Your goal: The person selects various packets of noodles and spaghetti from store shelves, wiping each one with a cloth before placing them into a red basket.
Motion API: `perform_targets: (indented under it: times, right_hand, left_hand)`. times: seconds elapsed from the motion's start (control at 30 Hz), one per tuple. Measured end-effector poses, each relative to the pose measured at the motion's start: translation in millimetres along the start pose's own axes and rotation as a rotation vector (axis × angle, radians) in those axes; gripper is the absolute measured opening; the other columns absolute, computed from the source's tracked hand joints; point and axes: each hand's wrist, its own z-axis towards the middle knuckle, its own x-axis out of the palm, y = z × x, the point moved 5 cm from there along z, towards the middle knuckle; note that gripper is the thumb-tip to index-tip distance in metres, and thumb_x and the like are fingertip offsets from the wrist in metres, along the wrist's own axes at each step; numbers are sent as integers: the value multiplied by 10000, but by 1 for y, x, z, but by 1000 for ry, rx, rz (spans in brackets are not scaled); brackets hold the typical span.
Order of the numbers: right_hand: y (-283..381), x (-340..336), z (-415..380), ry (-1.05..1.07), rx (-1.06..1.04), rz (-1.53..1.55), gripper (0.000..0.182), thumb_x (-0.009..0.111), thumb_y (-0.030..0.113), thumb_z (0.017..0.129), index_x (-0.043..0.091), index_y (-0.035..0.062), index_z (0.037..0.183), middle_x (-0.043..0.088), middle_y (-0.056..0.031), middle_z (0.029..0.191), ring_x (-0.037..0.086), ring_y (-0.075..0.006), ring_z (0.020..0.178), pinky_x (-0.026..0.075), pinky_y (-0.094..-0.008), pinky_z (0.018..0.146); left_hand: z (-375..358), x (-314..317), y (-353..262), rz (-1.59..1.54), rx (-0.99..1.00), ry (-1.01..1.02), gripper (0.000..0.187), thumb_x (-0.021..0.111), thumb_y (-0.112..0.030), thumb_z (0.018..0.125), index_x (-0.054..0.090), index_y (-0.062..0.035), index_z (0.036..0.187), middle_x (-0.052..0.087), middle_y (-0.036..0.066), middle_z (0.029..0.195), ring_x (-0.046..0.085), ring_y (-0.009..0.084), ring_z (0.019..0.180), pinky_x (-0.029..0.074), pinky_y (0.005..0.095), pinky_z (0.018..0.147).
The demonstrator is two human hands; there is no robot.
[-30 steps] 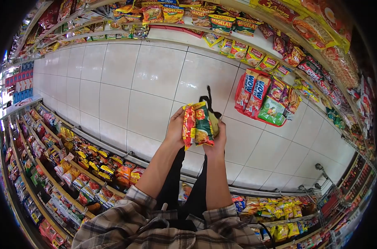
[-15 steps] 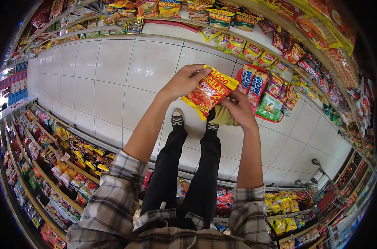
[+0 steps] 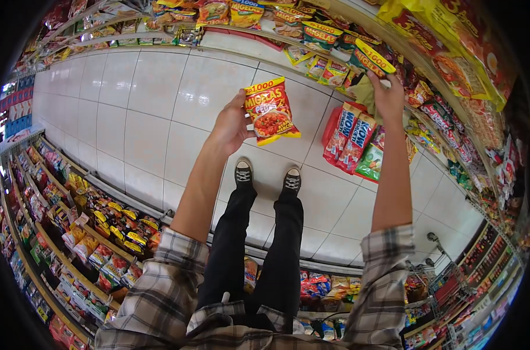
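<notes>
My left hand [image 3: 233, 125] grips a red and yellow Migelas instant noodle packet [image 3: 272, 112] by its left edge, front face up over the floor. Out to the right, my right hand [image 3: 387, 96] is closed on a yellow-green cloth [image 3: 363, 92], which hangs beside the fingers. Its fingertips are right at the lower edge of a green and yellow Migelas packet [image 3: 371, 60] at the shelf. Below that hand, a red tray [image 3: 330, 135] on the floor holds Wow Spageti packs [image 3: 349, 137] and other packets, partly hidden by my forearm.
Shelves of noodle packets [image 3: 320, 38] curve along the top and right. Larger yellow noodle packs [image 3: 446, 52] hang at the upper right. Another stocked shelf [image 3: 72, 233] runs along the lower left. A metal cart [image 3: 446, 274] stands at the lower right, and tiled floor [image 3: 142, 116] lies between the shelves.
My right hand has let go of the red packet and moved up and right to the shelf with the cloth. My left hand has brought the packet slightly left and turned it more upright.
</notes>
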Motion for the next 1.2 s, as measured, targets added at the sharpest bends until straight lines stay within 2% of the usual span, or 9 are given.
perform_targets:
  times: [0.1, 0.17, 0.33, 0.47, 0.53, 0.73, 0.8, 1.0, 1.2]
  right_hand:
    - [8, 25, 22, -12, 19, -64, 467, 709, 407, 813, 663, 5, 1046, 665, -223, 1052, 633, -392, 973, 493, -421, 831]
    - [-5, 50, 33, -64, 70, -109, 487, 700, 411, 815, 642, 6, 1078, 660, -228, 1071, 629, -394, 1004, 490, -441, 852]
    - [-22, 80, 39, -46, 260, -183, 604, 673, 499, 804, 597, 29, 1176, 655, -235, 1092, 620, -398, 1036, 485, -477, 886]
    - [-6, 81, 34, 81, 357, -194, 607, 640, 529, 822, 583, 36, 1171, 652, -228, 1102, 618, -410, 1033, 492, -479, 889]
    - [-6, 83, 33, 74, 358, -197, 481, 639, 452, 858, 604, 55, 1129, 636, -221, 1094, 618, -372, 1051, 503, -468, 885]
    - [-20, 50, -28, -364, 252, 139, 404, 685, 324, 833, 587, 22, 1084, 617, -205, 1073, 611, -374, 1017, 500, -457, 853]
    - [-51, 50, -73, -397, 188, 244, 361, 692, 273, 824, 599, 15, 1059, 639, -194, 1029, 630, -366, 959, 504, -436, 825]
    - [-141, 60, -245, -134, 567, 487, 239, 665, 207, 843, 632, 3, 965, 681, -143, 826, 678, -271, 785, 509, -349, 700]
    - [-187, 101, -391, 24, 823, 437, 195, 674, 218, 856, 632, 36, 913, 665, -108, 752, 655, -238, 713, 490, -344, 658]
  left_hand:
    - [3, -2, 0, -26, -4, 20, 426, 279, -391, 1043, 425, -82, 1296, 585, 113, 1199, 608, 238, 1076, 526, 479, 877]
    - [1, 0, 3, -73, -17, 39, 421, 317, -386, 1035, 453, -77, 1286, 567, 95, 1193, 580, 227, 1073, 489, 525, 898]
    - [-1, 0, 0, -77, -30, 19, 418, 367, -382, 1024, 459, -56, 1271, 590, 84, 1165, 622, 217, 998, 511, 485, 876]
    - [1, 15, 0, -156, -29, 113, 388, 450, -349, 1005, 469, -54, 1256, 612, 82, 1154, 640, 217, 1000, 521, 463, 874]
    - [0, 29, -1, -161, 8, 169, 343, 563, -229, 954, 484, -50, 1236, 619, 89, 1153, 637, 212, 1030, 521, 439, 881]
    - [7, 86, 0, 217, 116, 128, 344, 645, -132, 881, 521, -49, 1190, 627, 82, 1103, 636, 196, 986, 528, 392, 828]
    - [19, 126, 2, 349, 209, 142, 341, 691, -147, 852, 564, -31, 1148, 636, 83, 1091, 641, 188, 927, 520, 342, 790]
    - [99, 263, 12, 784, 805, 136, 450, 769, -260, 780, 598, 7, 1099, 688, 153, 917, 676, 236, 814, 515, 343, 754]
    - [121, 367, 18, 999, 1110, -79, 311, 591, -165, 896, 574, 72, 1096, 667, 224, 862, 651, 348, 778, 477, 417, 716]
